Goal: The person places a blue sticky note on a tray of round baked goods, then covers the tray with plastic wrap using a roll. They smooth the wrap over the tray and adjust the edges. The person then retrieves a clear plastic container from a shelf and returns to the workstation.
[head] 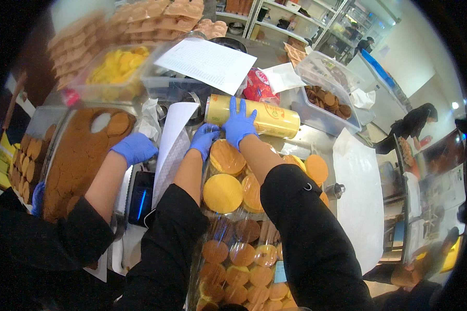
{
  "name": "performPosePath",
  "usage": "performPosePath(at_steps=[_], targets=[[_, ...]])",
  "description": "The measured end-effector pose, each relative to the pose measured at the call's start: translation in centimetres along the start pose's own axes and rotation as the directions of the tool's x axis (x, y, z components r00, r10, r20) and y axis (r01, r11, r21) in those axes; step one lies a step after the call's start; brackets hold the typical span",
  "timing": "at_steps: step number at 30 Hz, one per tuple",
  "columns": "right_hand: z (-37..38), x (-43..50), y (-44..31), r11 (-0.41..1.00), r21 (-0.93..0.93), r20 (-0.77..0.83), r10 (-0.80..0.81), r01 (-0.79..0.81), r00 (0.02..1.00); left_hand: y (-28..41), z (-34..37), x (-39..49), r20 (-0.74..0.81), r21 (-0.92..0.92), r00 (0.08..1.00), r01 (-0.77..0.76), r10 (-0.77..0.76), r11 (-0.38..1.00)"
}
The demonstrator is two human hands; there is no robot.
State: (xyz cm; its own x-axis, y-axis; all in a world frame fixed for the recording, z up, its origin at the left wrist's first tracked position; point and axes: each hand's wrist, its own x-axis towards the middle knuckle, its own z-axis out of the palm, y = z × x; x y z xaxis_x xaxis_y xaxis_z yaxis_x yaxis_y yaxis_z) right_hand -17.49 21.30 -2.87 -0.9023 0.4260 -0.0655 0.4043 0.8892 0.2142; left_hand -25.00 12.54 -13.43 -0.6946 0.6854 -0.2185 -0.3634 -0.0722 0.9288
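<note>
My right hand (pixel 239 122), in a blue glove, lies on top of a yellow roll of cling film (pixel 278 118), fingers spread. My left hand (pixel 203 140), gloved too, is curled at the roll's left end; whether it pinches film is unclear. Below both hands are round sponge cake discs, among them a pale yellow one (pixel 222 193) and a browned one (pixel 228 156). Clear film (pixel 218 225) stretches over smaller cake rounds (pixel 242 254) nearer to me. A light blue label (pixel 280 272) sits among these, partly covered by my right sleeve.
A co-worker's gloved hand (pixel 134 149) reaches in at left, over a brown cake sheet (pixel 76 159). A phone (pixel 141 198) and curled paper (pixel 173 151) lie between us. Plastic tubs hold yellow pieces (pixel 118 66) and brown discs (pixel 329 102). White parchment (pixel 358 202) covers the right side.
</note>
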Motion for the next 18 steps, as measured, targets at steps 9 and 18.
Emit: performPosePath(at_steps=[9,18], targets=[[-0.5,2.2,-1.4,0.925,-0.109,-0.196,-0.378,0.363,0.905,-0.3,-0.7,0.1,0.011,0.004,1.000,0.021,-0.021,1.000],[-2.5,1.6,0.4,0.930,-0.261,-0.394,-0.348,0.259,0.851,-0.7,-1.2,0.8,-0.015,0.321,0.999,-0.028,0.035,0.947]])
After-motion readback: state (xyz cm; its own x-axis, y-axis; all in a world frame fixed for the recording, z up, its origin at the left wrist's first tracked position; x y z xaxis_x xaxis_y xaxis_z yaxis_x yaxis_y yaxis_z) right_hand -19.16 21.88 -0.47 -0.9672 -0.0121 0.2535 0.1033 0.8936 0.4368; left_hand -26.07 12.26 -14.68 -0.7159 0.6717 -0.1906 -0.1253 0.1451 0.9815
